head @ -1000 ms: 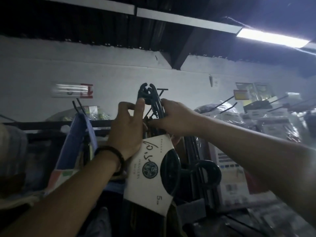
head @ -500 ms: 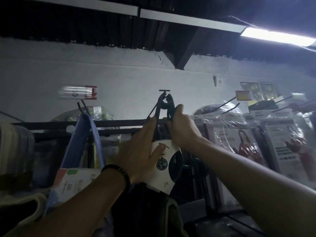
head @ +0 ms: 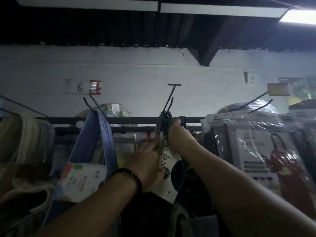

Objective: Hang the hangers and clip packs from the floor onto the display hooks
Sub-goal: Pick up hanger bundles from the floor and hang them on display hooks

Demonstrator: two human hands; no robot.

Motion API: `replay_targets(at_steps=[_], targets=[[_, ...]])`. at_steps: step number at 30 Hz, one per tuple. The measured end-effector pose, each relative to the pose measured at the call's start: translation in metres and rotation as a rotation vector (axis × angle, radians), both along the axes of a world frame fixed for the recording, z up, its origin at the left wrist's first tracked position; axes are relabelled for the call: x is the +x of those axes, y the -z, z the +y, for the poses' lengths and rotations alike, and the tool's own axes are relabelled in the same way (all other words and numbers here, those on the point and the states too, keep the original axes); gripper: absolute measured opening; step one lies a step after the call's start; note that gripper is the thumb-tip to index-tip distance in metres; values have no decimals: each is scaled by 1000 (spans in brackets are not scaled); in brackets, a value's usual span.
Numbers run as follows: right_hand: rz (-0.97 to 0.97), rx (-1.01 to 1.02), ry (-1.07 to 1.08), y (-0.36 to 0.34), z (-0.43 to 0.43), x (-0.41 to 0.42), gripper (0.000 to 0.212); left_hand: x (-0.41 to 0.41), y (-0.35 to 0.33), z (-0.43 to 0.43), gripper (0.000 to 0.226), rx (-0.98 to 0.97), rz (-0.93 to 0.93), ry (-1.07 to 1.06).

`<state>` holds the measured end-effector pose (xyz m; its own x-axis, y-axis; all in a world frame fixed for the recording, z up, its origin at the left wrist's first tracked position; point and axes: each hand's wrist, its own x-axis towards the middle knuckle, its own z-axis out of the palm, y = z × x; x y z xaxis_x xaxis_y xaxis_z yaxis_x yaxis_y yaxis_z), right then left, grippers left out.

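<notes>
A bundle of black hangers (head: 164, 121) with a white card label (head: 168, 170) hangs by its hook tops on the middle display hook (head: 169, 103). My right hand (head: 177, 134) grips the bundle's necks just below the hook. My left hand (head: 147, 161) pinches the bundle lower down, its back covering part of the label. The hanger bodies below the label are lost in shadow.
A blue hanger pack (head: 95, 147) hangs on the left hook (head: 89, 104). Plastic-wrapped packs (head: 253, 144) fill the right hooks. Pale rope-like bundles (head: 24, 137) sit far left. A black rail (head: 133, 120) runs across under a white wall.
The hanger bundle has moved forward and down along the middle hook, from in front of its tip to seated near the rail. Both hands followed it, and the view came closer.
</notes>
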<state>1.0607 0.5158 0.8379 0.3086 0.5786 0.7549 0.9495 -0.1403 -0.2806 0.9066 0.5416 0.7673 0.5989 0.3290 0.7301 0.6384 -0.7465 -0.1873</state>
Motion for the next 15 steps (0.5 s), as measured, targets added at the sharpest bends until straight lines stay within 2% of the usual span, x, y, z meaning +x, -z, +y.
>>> replay_targets(at_steps=[3,7,9,12,15], targets=[[-17,-59,-41,3,4,5,47,-9,-7,-7,72,-159,-41,56],[27,-73,-91,15,-19,3,56,-31,-13,-24,52,-168,-87,-17],[39,-4,-140,20,-42,-9,48,-47,-12,-39,38,-189,-102,-52],[-102,138,-124,30,-83,-40,40,-82,-7,-69,14,-188,-245,-39],[-288,200,-64,50,-123,-86,37,-135,14,-109,8,-134,-395,-2]])
